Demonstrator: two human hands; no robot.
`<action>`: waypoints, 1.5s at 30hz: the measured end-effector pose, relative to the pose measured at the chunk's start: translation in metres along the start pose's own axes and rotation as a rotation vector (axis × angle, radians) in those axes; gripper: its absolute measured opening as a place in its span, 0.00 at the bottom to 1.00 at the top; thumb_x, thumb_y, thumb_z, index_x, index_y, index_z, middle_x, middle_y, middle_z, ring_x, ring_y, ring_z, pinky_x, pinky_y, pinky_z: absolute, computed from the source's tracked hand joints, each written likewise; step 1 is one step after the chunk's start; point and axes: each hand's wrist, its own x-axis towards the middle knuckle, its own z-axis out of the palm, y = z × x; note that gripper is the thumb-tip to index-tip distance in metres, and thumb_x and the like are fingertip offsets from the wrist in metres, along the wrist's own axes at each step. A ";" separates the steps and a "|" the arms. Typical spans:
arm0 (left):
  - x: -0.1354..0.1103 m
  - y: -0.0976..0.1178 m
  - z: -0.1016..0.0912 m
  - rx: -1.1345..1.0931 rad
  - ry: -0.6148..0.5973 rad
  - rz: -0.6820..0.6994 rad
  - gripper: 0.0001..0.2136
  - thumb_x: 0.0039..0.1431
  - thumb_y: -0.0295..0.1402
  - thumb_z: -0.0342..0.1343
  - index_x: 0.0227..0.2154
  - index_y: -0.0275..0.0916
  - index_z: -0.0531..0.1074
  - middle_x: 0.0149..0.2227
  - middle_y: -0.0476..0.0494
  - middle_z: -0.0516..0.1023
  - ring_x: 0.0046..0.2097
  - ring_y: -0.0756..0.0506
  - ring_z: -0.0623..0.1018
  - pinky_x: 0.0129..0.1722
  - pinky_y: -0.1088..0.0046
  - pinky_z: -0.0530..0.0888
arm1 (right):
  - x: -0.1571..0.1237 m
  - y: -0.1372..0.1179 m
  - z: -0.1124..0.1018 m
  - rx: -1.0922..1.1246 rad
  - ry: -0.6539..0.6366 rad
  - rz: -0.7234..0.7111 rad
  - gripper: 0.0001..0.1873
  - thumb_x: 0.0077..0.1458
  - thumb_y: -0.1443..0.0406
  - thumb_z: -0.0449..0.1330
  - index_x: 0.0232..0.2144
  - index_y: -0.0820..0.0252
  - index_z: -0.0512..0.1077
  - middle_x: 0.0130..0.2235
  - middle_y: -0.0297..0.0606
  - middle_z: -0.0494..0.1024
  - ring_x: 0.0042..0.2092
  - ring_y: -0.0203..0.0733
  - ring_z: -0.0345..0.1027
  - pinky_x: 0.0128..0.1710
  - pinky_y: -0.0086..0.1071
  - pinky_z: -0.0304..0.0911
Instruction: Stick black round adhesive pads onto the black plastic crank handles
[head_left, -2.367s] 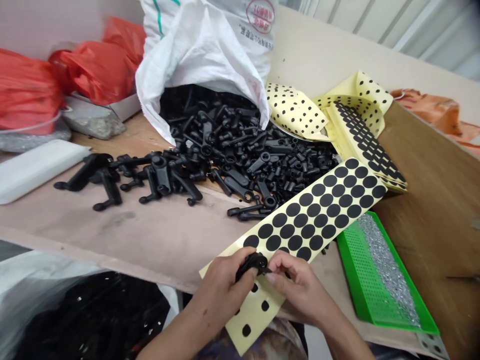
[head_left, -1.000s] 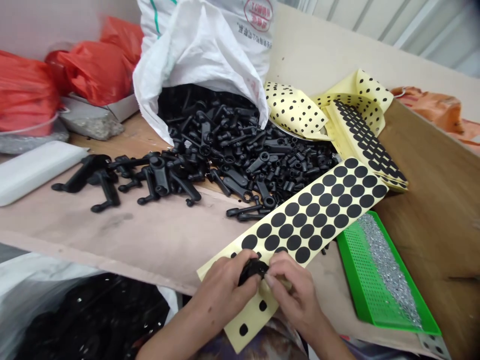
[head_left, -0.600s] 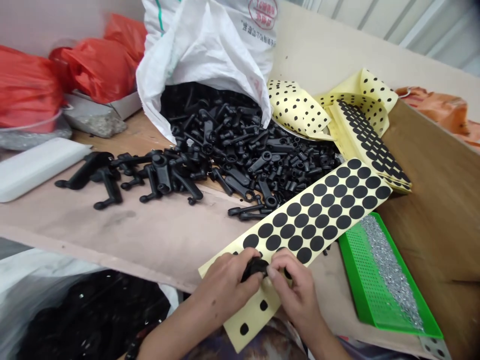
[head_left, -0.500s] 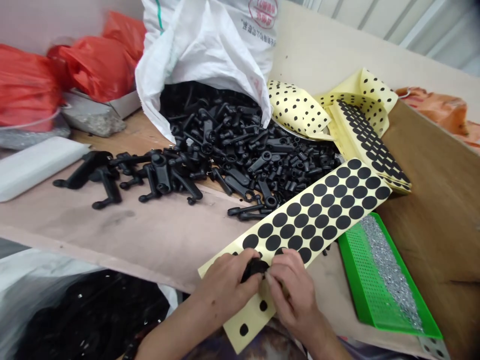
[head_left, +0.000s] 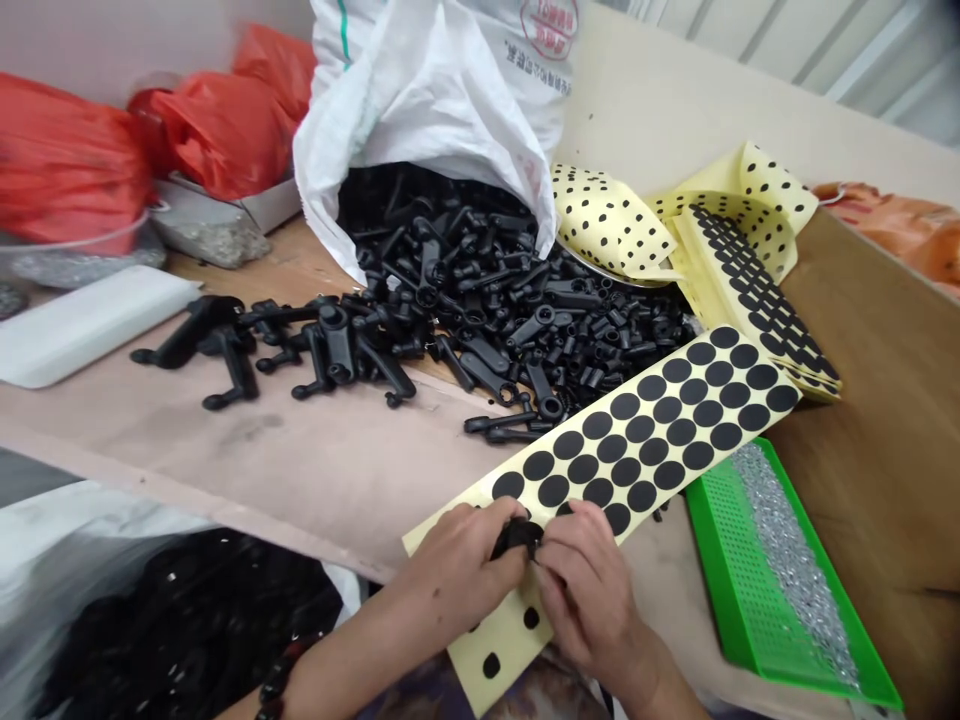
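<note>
My left hand [head_left: 465, 565] is closed around a black plastic part [head_left: 519, 538], most of it hidden by the fingers; it resembles the crank handles nearby. My right hand [head_left: 592, 590] is closed, thumb and fingertips pinched against the right end of that part. Whether a small piece sits in this pinch I cannot tell. Beneath both hands lies a pale yellow sheet of round black stickers [head_left: 626, 470], slanting from lower left to upper right. Several black crank handles [head_left: 337, 345] lie in a row beyond my left hand.
A white woven sack [head_left: 435, 90] spills black parts across the table [head_left: 300, 470]. On the right are a green tray [head_left: 724, 580] of small shiny metal pieces and more sticker sheets [head_left: 750, 280]. Red bags [head_left: 225, 130] and a white block [head_left: 90, 325] stand left. An open bag of black parts [head_left: 187, 630] hangs lower left.
The whole view has shifted slightly, so the table things appear a little further right. Both hands stay together on the black part, with the right fingers slightly repositioned at its end.
</note>
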 end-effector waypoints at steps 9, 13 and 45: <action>0.001 -0.001 0.002 -0.013 -0.007 -0.049 0.12 0.55 0.35 0.47 0.41 0.45 0.69 0.31 0.48 0.74 0.41 0.41 0.72 0.38 0.68 0.68 | 0.000 -0.004 0.005 0.426 0.094 0.392 0.06 0.57 0.72 0.51 0.30 0.57 0.64 0.31 0.36 0.66 0.34 0.39 0.62 0.32 0.34 0.60; -0.001 -0.002 0.003 -0.040 0.007 -0.046 0.13 0.56 0.36 0.47 0.44 0.45 0.69 0.31 0.47 0.74 0.41 0.41 0.72 0.37 0.70 0.68 | -0.003 -0.004 0.006 0.428 0.119 0.456 0.07 0.58 0.70 0.52 0.28 0.58 0.65 0.30 0.35 0.66 0.34 0.39 0.61 0.34 0.34 0.59; 0.001 -0.007 0.003 -0.021 0.061 0.105 0.13 0.61 0.38 0.44 0.44 0.45 0.69 0.26 0.52 0.77 0.32 0.46 0.76 0.31 0.75 0.68 | 0.012 0.006 -0.008 0.583 -0.059 0.723 0.12 0.57 0.62 0.54 0.22 0.59 0.63 0.26 0.32 0.64 0.28 0.35 0.58 0.28 0.28 0.53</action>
